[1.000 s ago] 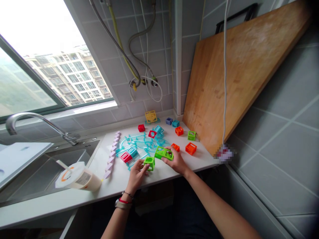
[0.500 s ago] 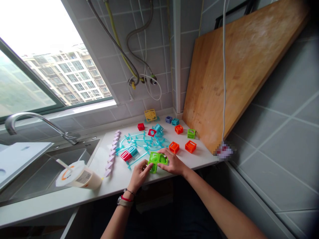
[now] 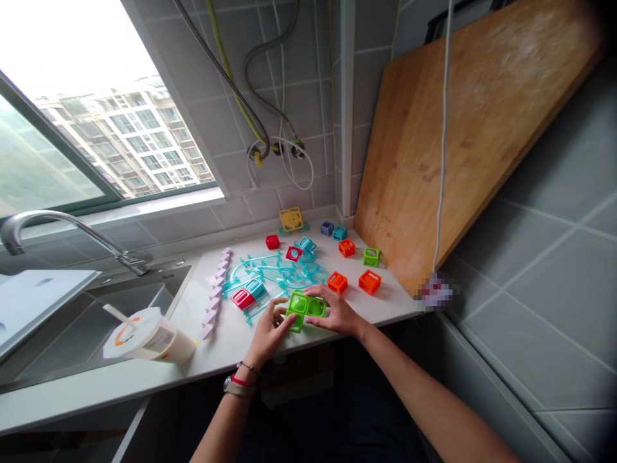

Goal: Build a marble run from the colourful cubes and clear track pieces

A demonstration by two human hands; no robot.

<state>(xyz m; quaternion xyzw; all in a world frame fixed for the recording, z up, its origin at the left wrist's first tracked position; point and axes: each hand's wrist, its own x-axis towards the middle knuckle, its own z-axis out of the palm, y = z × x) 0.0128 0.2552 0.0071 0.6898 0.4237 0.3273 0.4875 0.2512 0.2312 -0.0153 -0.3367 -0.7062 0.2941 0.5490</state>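
Over the front edge of the counter I hold joined green plastic cube blocks [image 3: 299, 303], hollow frames set in an L shape. My right hand [image 3: 340, 315] grips their right side, fingers over the top and thumb below. My left hand [image 3: 266, 331] is at their lower left, its thumb against the lower block and its other fingers bent behind, partly hidden. Just beyond lie a joined red block [image 3: 243, 298] and blue block [image 3: 255, 289], beside a tangle of clear turquoise track pieces [image 3: 284, 275]. Orange cube blocks [image 3: 369, 281] sit to the right.
A lidded drink cup [image 3: 149, 337] with a straw stands by the sink [image 3: 72, 328]. A row of pale lilac pieces [image 3: 212, 302] runs along the counter's left. A yellow panel [image 3: 290, 220] stands at the back. A wooden board [image 3: 448, 141] leans at right.
My left fingers have loosened and bent back a little from the green blocks, while the thumb stays on them. The blocks are tilted slightly differently. The camera view has shifted a little.
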